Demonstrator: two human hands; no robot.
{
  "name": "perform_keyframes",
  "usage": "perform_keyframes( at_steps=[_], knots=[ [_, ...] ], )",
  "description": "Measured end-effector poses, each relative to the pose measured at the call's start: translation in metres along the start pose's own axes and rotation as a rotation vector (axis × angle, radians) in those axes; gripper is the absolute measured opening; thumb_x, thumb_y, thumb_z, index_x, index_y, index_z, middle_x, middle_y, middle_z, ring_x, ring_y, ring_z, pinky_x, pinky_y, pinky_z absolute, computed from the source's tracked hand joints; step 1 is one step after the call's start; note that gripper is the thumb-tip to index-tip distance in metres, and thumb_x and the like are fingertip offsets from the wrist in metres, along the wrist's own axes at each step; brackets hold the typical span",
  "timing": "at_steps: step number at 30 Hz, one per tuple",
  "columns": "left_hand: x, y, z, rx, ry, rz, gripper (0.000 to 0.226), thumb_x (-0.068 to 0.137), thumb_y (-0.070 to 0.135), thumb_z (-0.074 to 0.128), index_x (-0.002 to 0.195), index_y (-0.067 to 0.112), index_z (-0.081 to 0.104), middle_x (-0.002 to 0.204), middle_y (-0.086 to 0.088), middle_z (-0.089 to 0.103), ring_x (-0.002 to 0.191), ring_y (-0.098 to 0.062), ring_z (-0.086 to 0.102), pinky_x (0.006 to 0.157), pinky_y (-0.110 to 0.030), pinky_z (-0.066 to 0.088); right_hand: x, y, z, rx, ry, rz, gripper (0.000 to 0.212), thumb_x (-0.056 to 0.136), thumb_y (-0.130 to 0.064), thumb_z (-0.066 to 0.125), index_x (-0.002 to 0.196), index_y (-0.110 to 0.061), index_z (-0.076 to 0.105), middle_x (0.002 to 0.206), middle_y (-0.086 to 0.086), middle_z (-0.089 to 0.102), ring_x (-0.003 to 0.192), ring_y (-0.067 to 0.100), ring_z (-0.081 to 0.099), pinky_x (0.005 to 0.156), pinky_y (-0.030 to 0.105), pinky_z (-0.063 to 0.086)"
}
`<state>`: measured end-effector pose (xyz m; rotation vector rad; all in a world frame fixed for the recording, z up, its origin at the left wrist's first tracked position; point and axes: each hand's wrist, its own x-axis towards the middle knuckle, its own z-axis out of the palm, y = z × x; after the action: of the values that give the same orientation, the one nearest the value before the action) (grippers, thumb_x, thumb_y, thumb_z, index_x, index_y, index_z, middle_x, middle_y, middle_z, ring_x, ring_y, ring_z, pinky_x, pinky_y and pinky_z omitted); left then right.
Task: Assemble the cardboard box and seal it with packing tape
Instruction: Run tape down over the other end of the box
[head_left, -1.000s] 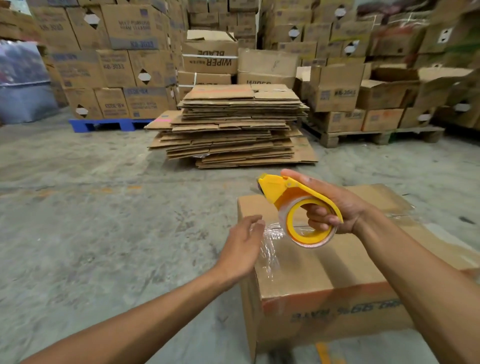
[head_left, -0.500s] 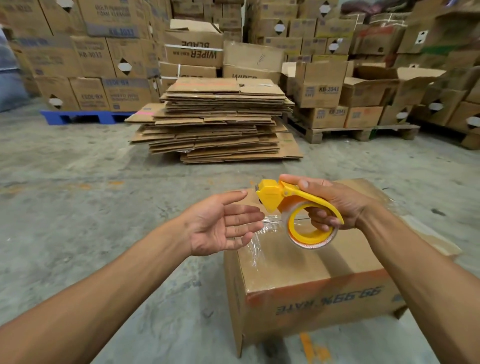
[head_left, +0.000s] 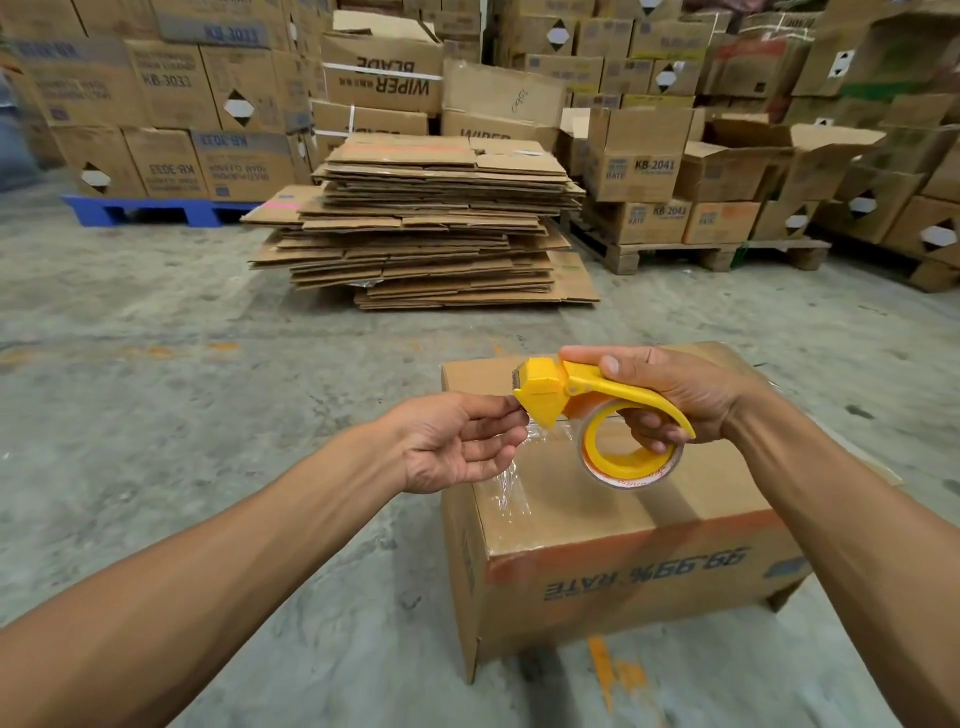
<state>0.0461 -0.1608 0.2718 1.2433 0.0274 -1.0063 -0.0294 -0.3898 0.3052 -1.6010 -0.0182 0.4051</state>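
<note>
You are standing over the box (head_left: 618, 525), which is sitting closed on the concrete floor (head_left: 156, 415) just in front of you, with its top flaps folded down. It seems that the assembling part is done. Clear tape (head_left: 511, 491) is already lying on the top near the left edge, wrinkled and shining, and more film is showing on the far right of the top, so I judge that the sealing is partly done; how much of the seam is covered, I cannot tell. Your right hand (head_left: 670, 397) is wrapping closed around the yellow dispenser (head_left: 582, 400), with the thumb lying along the handle and the fingers going through the roll, and it is holding the tool just above the box top. Your left hand (head_left: 457, 441) is half open beside the cutter head, and its thumb and first finger are pinching at the loose tape end under the blade; whether they are really gripping it is not clear. What is left, I think, is pulling out a new strip and pressing it down.
</note>
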Motion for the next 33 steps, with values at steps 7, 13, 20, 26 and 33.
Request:
perform_keyframes(
  at_steps=[7,13,20,26,33],
  knots=[
    [0.020,0.032,-0.073,0.244,0.207,0.030,0.014,0.097,0.004,0.049,0.089,0.008,0.060,0.070,-0.003,0.056,0.060,-0.011,0.052,0.053,-0.023,0.054,-0.025,0.003,0.007,-0.113,0.116,0.082,0.040,0.085,-0.032,0.059,0.125,-0.033,0.064,0.063,0.014,0.062,0.028,0.013,0.044,0.031,0.021,0.043],
    [0.053,0.078,-0.096,0.646,0.141,0.116,0.019,0.097,0.000,0.046,0.089,0.010,0.059,0.067,-0.003,0.057,0.060,-0.012,0.052,0.063,-0.027,0.053,-0.060,0.008,0.002,-0.075,0.217,0.135,0.050,0.072,-0.035,0.071,0.122,-0.033,0.068,0.074,0.014,0.069,0.030,0.014,0.046,0.032,0.023,0.047],
    [0.127,0.108,-0.049,1.069,0.238,0.349,0.010,0.097,0.016,0.052,0.094,0.016,0.061,0.082,-0.003,0.052,0.073,-0.015,0.047,0.082,-0.041,0.055,-0.038,0.000,0.049,-0.062,0.486,0.076,0.028,0.087,-0.030,0.067,0.115,-0.031,0.071,0.079,0.009,0.074,0.040,0.014,0.055,0.035,0.023,0.048],
    [0.174,0.101,-0.059,1.114,0.301,0.408,0.019,0.099,0.019,0.048,0.084,0.022,0.060,0.093,-0.004,0.055,0.084,-0.020,0.047,0.057,-0.027,0.048,0.016,0.026,0.089,0.087,0.663,-0.040,0.030,0.090,-0.022,0.068,0.120,-0.020,0.067,0.072,0.013,0.068,0.035,0.014,0.055,0.036,0.021,0.045],
    [0.193,0.102,-0.076,1.075,0.240,0.338,0.020,0.100,0.019,0.044,0.090,0.021,0.061,0.099,-0.004,0.053,0.089,-0.018,0.045,0.067,-0.035,0.050,0.038,0.028,0.119,0.182,0.699,-0.017,0.033,0.092,-0.023,0.066,0.124,-0.027,0.064,0.093,0.006,0.067,0.041,0.017,0.057,0.036,0.022,0.048]
  ],
)
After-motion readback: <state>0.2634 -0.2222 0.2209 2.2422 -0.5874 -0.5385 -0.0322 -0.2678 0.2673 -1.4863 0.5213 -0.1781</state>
